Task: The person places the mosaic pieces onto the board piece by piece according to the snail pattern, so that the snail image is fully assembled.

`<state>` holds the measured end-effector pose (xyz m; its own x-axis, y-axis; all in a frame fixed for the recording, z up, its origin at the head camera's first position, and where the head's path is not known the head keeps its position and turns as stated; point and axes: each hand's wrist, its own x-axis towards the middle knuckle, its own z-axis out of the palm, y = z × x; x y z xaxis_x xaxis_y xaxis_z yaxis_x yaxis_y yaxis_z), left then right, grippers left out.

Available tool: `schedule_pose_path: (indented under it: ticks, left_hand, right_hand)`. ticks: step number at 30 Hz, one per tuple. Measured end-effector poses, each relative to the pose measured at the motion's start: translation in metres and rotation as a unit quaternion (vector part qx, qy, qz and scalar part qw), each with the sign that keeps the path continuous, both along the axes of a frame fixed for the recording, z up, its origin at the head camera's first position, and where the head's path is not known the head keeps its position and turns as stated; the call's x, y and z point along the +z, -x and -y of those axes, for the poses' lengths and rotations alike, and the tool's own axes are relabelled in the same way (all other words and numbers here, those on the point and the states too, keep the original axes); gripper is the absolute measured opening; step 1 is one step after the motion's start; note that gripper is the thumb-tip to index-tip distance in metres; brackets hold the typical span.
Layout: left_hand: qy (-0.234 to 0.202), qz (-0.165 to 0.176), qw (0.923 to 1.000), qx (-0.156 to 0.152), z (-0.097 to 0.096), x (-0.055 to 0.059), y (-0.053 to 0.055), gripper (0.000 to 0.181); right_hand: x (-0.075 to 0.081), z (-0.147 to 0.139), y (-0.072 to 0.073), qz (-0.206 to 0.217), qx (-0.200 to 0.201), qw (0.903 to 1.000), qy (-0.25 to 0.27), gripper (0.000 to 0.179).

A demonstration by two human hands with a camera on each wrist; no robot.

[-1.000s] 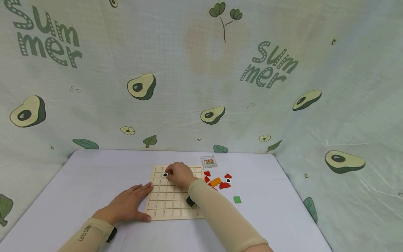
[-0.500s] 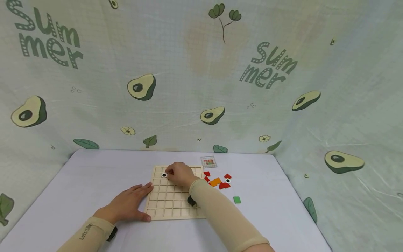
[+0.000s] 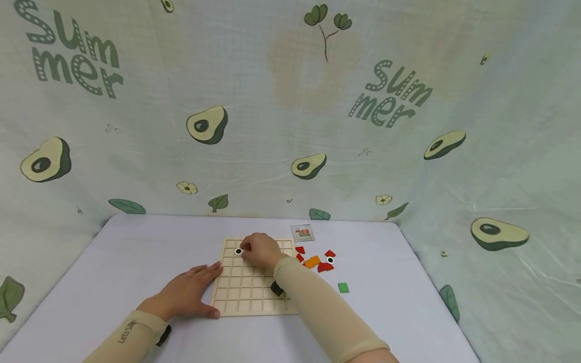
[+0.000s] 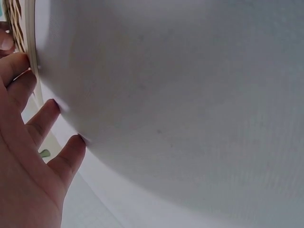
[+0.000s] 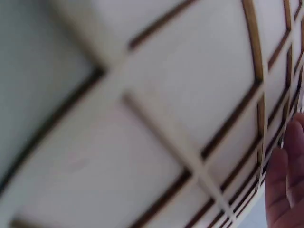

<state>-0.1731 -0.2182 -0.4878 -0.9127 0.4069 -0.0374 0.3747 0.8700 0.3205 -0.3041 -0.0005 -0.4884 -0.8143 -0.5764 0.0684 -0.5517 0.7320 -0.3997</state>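
Note:
A square wooden grid board point(image 3: 242, 292) lies on the table. My left hand point(image 3: 188, 292) rests at the board's left side, fingers spread, some fingertips against its edge; the left wrist view shows these fingers point(image 4: 28, 85) beside the rim. Over the upper part of the board, my right hand point(image 3: 262, 251) pinches a white eye tile point(image 3: 238, 251) with a black dot at its right side. The tile sits in the upper left cells. In the right wrist view only the fingers point(image 5: 280, 180) appear over the grid; the tile does not show there.
Right of the board lie several red pieces point(image 3: 325, 267), an orange piece point(image 3: 312, 261) and a second eye tile point(image 3: 330, 260). A green square point(image 3: 343, 287) lies nearer. Behind them is a small picture card point(image 3: 302, 232). A printed curtain point(image 3: 254, 191) hangs behind the table.
The hands, the board and the loose pieces hold nearly the same places. Only a slight shift of the whole head view shows.

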Motion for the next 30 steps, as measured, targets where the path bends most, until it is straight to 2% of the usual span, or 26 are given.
schedule_pose_path:
  ticks: [4, 7, 11, 14, 17, 22, 25, 30]
  left_hand:
    - [0.004, 0.002, 1.0, 0.002, -0.001, -0.001, 0.002, 0.113]
    - [0.006, 0.003, 1.0, -0.001, -0.002, -0.002, 0.003, 0.114]
    - [0.008, 0.0, 1.0, -0.002, -0.001, -0.004, 0.003, 0.116]
    - [0.013, -0.002, 0.9999, -0.003, -0.001, -0.003, 0.002, 0.116]
    - [0.017, 0.0, 0.9999, -0.005, -0.002, -0.001, 0.002, 0.116]
    - [0.015, 0.009, 0.9998, 0.001, -0.003, -0.002, 0.002, 0.116]
    - [0.016, 0.01, 0.9998, 0.001, -0.002, -0.002, 0.001, 0.116]
    - [0.012, 0.003, 0.9999, -0.008, -0.003, -0.001, 0.001, 0.116]
  right_hand:
    - [0.004, -0.019, 0.005, 0.021, 0.036, 0.9987, 0.028, 0.022]
    - [0.016, -0.044, 0.004, 0.048, 0.047, 0.9969, 0.041, 0.024]
    - [0.037, -0.09, -0.001, 0.083, 0.023, 0.9952, 0.046, 0.028]
    - [0.044, -0.132, -0.003, 0.102, -0.018, 0.9935, 0.048, 0.029]
    - [0.041, -0.176, -0.004, 0.116, -0.066, 0.9898, 0.049, 0.029]
    - [0.023, -0.234, -0.01, 0.119, -0.12, 0.9843, 0.048, 0.023]
    - [0.012, -0.25, -0.013, 0.12, -0.131, 0.9828, 0.05, 0.023]
    - [0.005, -0.257, -0.015, 0.126, -0.14, 0.9806, 0.055, 0.024]
